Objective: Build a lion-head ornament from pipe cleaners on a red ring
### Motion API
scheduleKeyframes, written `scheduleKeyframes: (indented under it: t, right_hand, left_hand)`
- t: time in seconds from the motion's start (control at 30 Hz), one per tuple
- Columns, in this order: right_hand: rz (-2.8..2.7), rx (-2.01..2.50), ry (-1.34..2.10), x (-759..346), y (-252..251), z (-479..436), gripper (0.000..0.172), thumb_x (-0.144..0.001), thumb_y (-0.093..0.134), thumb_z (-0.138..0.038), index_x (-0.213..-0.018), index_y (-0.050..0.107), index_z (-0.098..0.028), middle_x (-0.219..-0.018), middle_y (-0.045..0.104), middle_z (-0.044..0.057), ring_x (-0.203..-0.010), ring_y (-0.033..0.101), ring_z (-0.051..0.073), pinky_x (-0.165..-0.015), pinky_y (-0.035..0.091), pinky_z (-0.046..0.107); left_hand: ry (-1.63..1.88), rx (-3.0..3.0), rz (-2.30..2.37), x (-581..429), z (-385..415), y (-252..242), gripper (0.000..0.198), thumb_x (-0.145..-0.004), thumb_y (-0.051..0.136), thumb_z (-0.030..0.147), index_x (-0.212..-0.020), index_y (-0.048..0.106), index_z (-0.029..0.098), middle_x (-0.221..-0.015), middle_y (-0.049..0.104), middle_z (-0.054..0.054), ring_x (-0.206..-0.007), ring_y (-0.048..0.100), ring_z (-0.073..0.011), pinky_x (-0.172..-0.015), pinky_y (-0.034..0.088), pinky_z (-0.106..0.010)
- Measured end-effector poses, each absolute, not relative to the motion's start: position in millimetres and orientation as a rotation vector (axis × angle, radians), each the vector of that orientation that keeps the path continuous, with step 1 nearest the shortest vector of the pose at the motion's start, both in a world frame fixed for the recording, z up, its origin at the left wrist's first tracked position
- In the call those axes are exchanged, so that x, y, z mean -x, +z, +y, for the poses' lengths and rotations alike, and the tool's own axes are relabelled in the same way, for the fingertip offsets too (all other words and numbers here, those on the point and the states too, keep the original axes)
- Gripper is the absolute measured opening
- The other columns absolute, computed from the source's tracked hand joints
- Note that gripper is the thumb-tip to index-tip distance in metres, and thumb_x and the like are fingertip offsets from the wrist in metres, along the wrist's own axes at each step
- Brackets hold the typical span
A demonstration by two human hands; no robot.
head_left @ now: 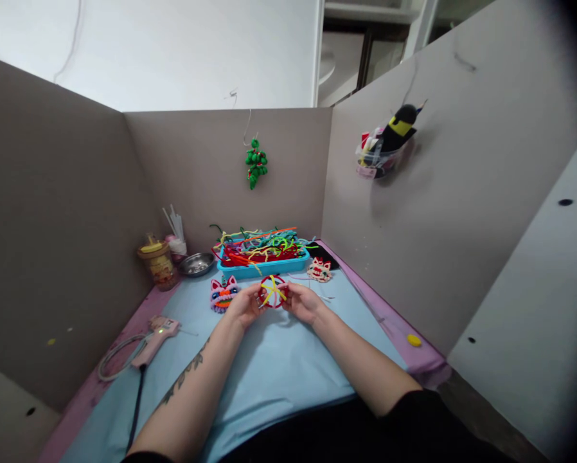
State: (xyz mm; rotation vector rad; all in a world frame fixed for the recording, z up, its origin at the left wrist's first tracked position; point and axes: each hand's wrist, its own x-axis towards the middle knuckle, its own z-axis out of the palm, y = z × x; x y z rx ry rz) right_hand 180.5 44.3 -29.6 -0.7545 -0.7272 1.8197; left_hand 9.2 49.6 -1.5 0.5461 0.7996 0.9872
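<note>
Between my two hands I hold up a small pipe-cleaner ring (274, 292), dark red around the rim with yellow strands crossing inside like spokes. The fingers of my left hand (246, 306) pinch its left side. On the opposite side, my right hand (304, 303) grips the rim with thumb and fingers. Close to my left hand sits a lilac pipe-cleaner cat face (223, 294) with pink ears and an orange part. Beyond my right hand rests a cream cat face (320, 270) with red ears.
A blue basket (269, 269) heaped with coloured pipe cleaners stands at the back. Left of it are a metal bowl (196, 264) and a lidded cup (158, 260). A pink glue gun (156, 341) lies at left, its cord trailing forward. A yellow disc (414, 340) is at right.
</note>
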Motion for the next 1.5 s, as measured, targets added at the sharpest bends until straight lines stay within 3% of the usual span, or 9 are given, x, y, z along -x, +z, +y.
scheduleKeyframes:
  t: [0.2, 0.37, 0.63, 0.77, 0.83, 1.07, 1.23, 1.5]
  right_hand:
    - [-0.796, 0.672, 1.818, -179, -30, 41, 0.014, -0.076, 0.054, -0.016, -0.088, 0.063, -0.019, -0.081, 0.067, 0.003, -0.070, 0.061, 0.012, -0.060, 0.044, 0.023]
    - [-0.807, 0.712, 1.768, -177, -34, 43, 0.014, -0.069, 0.062, -0.011, -0.081, 0.059, -0.018, -0.076, 0.064, 0.000, -0.067, 0.060, 0.011, -0.060, 0.044, 0.023]
    - [-0.779, 0.740, 1.775, -180, -33, 46, 0.007, -0.078, 0.056, -0.020, -0.083, 0.060, -0.018, -0.073, 0.064, 0.001, -0.064, 0.059, 0.012, -0.057, 0.042, 0.024]
    - [-0.720, 0.767, 1.821, -182, -31, 47, 0.032, -0.087, 0.042, -0.041, -0.083, 0.061, -0.016, -0.068, 0.063, 0.003, -0.061, 0.058, 0.013, -0.056, 0.042, 0.024]
    - [-0.757, 0.788, 1.818, -182, -32, 47, 0.034, -0.086, 0.043, -0.044, -0.080, 0.061, -0.015, -0.063, 0.062, 0.002, -0.057, 0.057, 0.012, -0.056, 0.042, 0.025]
    - [-0.935, 0.832, 1.724, -179, -40, 48, 0.019, -0.072, 0.062, -0.030, -0.063, 0.057, -0.014, -0.043, 0.052, -0.003, -0.039, 0.043, 0.008, -0.046, 0.032, 0.022]
    - [-0.896, 0.850, 1.775, -177, -41, 48, 0.015, -0.068, 0.059, -0.025, -0.058, 0.054, -0.015, -0.037, 0.048, -0.003, -0.034, 0.040, 0.008, -0.042, 0.027, 0.022]
    - [-0.917, 0.606, 1.899, -176, -34, 43, 0.013, -0.067, 0.056, -0.017, -0.056, 0.049, -0.016, -0.035, 0.045, -0.004, -0.036, 0.040, 0.009, -0.042, 0.027, 0.022]
  left_hand:
    - [1.048, -0.627, 0.757, -6, 53, -5, 0.007, -0.073, 0.057, 0.014, -0.071, 0.051, 0.016, -0.060, 0.057, 0.002, -0.054, 0.058, -0.0103, -0.055, 0.045, -0.023]
    - [1.051, -0.697, 0.743, -2, 58, -13, 0.011, -0.071, 0.059, 0.014, -0.073, 0.049, 0.017, -0.064, 0.057, 0.002, -0.058, 0.058, -0.0101, -0.055, 0.045, -0.022]
    - [1.072, -0.767, 0.760, -2, 60, -14, 0.010, -0.070, 0.059, 0.015, -0.072, 0.050, 0.016, -0.063, 0.056, 0.002, -0.055, 0.056, -0.0088, -0.053, 0.044, -0.020]
    - [0.988, -0.860, 0.783, -4, 57, -11, 0.007, -0.070, 0.058, 0.017, -0.070, 0.053, 0.013, -0.059, 0.053, 0.001, -0.048, 0.048, -0.0065, -0.048, 0.040, -0.018]
    - [0.925, -0.934, 0.771, -5, 55, -11, 0.008, -0.070, 0.059, 0.019, -0.069, 0.054, 0.012, -0.057, 0.053, 0.001, -0.046, 0.045, -0.0058, -0.045, 0.035, -0.018]
    - [0.860, -1.103, 0.814, -8, 51, -15, 0.013, -0.066, 0.062, 0.023, -0.064, 0.054, 0.012, -0.054, 0.050, 0.002, -0.045, 0.040, -0.0061, -0.044, 0.028, -0.019]
    - [0.859, -1.060, 0.811, -11, 48, -14, 0.012, -0.064, 0.062, 0.022, -0.064, 0.055, 0.012, -0.055, 0.051, 0.001, -0.048, 0.045, -0.0086, -0.046, 0.033, -0.021]
    - [0.862, -0.950, 0.742, -14, 50, -19, 0.013, -0.070, 0.055, 0.019, -0.059, 0.051, 0.014, -0.045, 0.044, 0.003, -0.041, 0.038, -0.0058, -0.042, 0.026, -0.019]
